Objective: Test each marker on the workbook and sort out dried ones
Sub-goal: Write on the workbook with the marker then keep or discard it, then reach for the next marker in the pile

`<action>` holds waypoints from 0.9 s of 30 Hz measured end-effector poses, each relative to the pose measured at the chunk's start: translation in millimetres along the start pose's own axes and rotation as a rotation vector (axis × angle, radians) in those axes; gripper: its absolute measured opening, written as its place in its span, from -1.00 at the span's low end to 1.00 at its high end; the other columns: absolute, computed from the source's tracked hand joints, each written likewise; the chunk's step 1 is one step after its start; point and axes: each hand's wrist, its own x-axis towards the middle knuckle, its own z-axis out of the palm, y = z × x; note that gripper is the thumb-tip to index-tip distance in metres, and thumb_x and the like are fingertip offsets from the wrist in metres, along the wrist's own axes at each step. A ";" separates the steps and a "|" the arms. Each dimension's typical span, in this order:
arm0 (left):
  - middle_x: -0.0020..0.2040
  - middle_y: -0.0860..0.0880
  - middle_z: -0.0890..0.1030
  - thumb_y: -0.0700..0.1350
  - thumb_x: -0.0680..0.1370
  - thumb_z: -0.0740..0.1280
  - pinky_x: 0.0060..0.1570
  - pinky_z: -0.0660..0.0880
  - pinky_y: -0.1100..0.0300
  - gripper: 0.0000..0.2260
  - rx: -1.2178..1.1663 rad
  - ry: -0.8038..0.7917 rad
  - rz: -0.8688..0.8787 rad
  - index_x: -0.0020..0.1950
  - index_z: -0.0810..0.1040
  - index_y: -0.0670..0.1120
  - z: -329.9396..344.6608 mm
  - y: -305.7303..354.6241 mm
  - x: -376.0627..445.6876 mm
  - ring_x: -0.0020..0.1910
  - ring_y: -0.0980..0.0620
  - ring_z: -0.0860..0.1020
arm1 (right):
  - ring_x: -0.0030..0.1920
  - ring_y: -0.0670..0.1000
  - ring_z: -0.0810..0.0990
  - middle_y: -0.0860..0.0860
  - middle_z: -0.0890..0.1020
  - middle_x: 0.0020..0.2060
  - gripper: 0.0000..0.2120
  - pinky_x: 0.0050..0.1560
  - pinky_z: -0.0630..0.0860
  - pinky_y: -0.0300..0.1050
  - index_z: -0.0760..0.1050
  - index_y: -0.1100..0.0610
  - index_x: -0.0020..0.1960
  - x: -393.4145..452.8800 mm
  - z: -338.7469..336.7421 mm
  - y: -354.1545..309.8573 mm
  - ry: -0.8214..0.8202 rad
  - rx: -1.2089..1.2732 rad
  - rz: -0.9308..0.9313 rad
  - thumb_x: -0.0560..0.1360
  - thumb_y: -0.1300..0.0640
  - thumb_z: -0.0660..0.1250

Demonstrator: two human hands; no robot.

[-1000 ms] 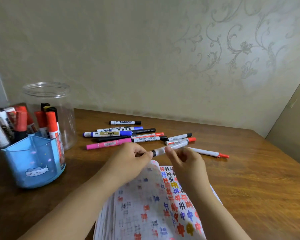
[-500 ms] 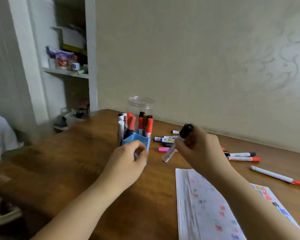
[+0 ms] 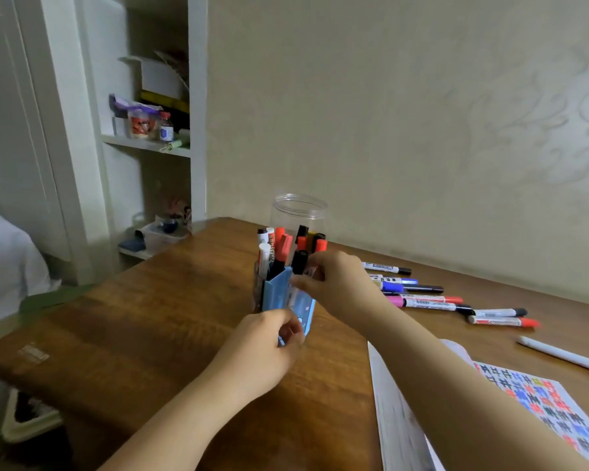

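Black-capped marker (image 3: 300, 262) upright over the blue pen holder (image 3: 279, 294), pinched in right hand (image 3: 334, 283) fingers. Left hand (image 3: 262, 348) sits in front of the holder, fingers curled; whether they hold anything cannot be told. Workbook (image 3: 541, 399) lies open at right on the wooden desk (image 3: 150, 317); loose markers (image 3: 429, 299) lie beyond it, near the clear jar (image 3: 300, 210).

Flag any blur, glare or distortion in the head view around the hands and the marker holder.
Head view: motion blur softens both hands, the left hand and the right hand, and the blue holder; the workbook is smeared at the near edge; dim, even light, no glare; wide-angle bending at the shelf.
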 end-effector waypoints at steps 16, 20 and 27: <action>-0.01 0.10 0.52 -0.07 0.57 0.25 -0.19 0.49 0.36 -0.93 0.050 0.042 0.065 0.04 0.49 0.04 124.4 64.0 98.7 -0.13 0.18 0.50 | 0.28 0.02 0.43 0.00 0.51 0.28 -0.65 0.24 0.39 -0.10 0.46 -0.01 0.32 -14.6 -44.9 189.8 -0.124 -0.358 0.233 0.55 0.13 0.27; 0.02 0.12 0.50 -0.06 0.57 0.24 -0.13 0.47 0.39 -0.88 0.083 0.065 0.091 0.10 0.48 0.04 134.9 47.5 103.3 -0.07 0.20 0.49 | 0.34 0.04 0.33 -0.02 0.46 0.32 -0.65 0.33 0.31 -0.04 0.40 -0.02 0.37 6.6 -26.9 192.6 -0.212 -0.463 0.081 0.59 0.13 0.21; 0.23 0.12 0.42 -0.02 0.58 0.22 0.18 0.34 0.32 -0.75 0.250 0.083 0.136 0.26 0.42 0.09 128.7 38.1 109.8 0.23 0.17 0.35 | 0.31 0.07 0.29 0.03 0.40 0.29 -0.63 0.32 0.23 -0.03 0.35 0.02 0.38 16.0 -19.0 185.2 -0.345 -0.647 0.017 0.59 0.00 0.19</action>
